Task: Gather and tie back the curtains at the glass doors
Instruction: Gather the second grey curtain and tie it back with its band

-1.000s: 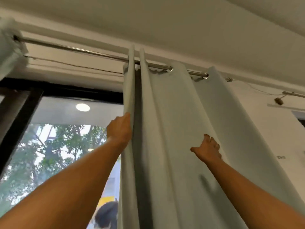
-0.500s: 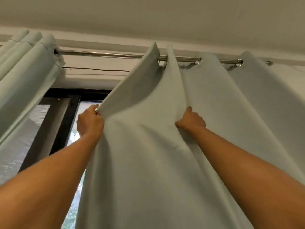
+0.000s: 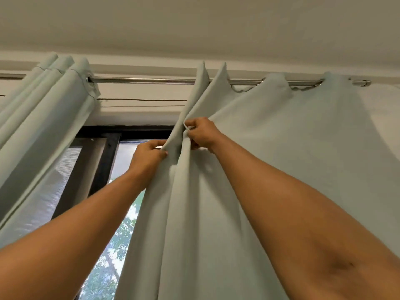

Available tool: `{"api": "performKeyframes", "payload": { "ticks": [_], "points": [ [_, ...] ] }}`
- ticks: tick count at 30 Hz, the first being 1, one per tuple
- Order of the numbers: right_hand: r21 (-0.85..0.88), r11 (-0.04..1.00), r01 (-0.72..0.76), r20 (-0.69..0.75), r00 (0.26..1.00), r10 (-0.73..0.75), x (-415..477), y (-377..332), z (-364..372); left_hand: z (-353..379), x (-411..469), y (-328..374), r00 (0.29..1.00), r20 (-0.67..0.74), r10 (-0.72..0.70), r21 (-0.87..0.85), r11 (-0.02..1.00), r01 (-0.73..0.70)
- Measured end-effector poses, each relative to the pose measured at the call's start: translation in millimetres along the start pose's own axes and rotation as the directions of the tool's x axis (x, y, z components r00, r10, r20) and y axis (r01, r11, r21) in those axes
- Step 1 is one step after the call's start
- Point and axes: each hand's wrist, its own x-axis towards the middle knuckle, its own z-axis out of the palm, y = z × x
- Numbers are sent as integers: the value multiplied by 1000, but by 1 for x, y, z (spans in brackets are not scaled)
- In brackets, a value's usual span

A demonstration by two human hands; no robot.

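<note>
Both hands up just under the rod (image 3: 147, 80): left hand (image 3: 149, 158) and right hand (image 3: 202, 133) each pinching folds of the right curtain (image 3: 270, 159). Left curtain (image 3: 43, 118) hangs bunched along the rod, black door frame (image 3: 104, 156) between them.

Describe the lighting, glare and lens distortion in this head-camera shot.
Head view: even, soft indoor light on the right curtain and both forearms; daylight through the glass door washes out the foliage outside. The wide lens bows the curtain rod and the ceiling line. The left hand and right hand are fairly sharp, with little motion blur.
</note>
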Motion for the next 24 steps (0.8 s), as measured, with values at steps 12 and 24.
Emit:
{"api": "performKeyframes", "payload": {
  "ticks": [12, 24],
  "points": [
    [-555, 779, -292, -471, 882, -5, -42, 162, -194, 190, -12, 38, 993, 38, -113, 27, 993, 112],
    [-106, 915, -390, -256, 899, 354, -32, 264, -290, 337, 7, 86, 998, 63, -10, -63, 998, 14]
  ]
}}
